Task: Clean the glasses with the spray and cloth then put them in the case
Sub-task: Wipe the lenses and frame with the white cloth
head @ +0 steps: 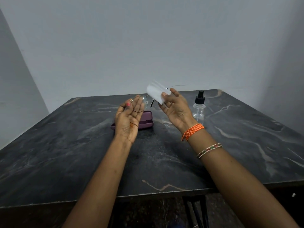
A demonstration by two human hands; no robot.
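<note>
Thin wire-rimmed glasses are held up above the table between both hands. My left hand pinches the left lens, thumb in front and fingers behind it. My right hand pinches a white cloth folded over the right lens, which the cloth hides. One temple arm sticks out to the right above the cloth. A purple glasses case lies shut on the table behind my left hand, partly hidden by it. A clear spray bottle with a black nozzle stands upright just right of my right hand.
The dark marble-patterned table reaches to a grey wall at the back. Its front edge runs below my forearms, with dark chair legs under it.
</note>
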